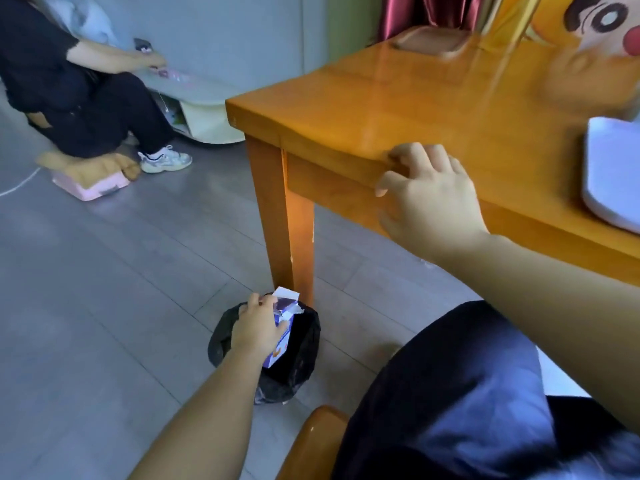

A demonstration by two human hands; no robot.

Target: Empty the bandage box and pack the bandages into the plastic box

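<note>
The left hand [258, 329] curls its fingers round the open bandage box [281, 344] above a black-lined bin [303, 362]. The right hand [429, 199] hooks its fingers over the wooden table [381, 109] edge.

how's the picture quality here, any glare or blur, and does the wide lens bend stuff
Head view: soft all over, with blur worst at the right edge, where the white plastic box smears. Head view: pale glare streaks the wooden table top. Head view: the wide lens makes the table leg lean. Head view: the bandage box in the left hand over the bin is clear in shape, its print unreadable.
</note>
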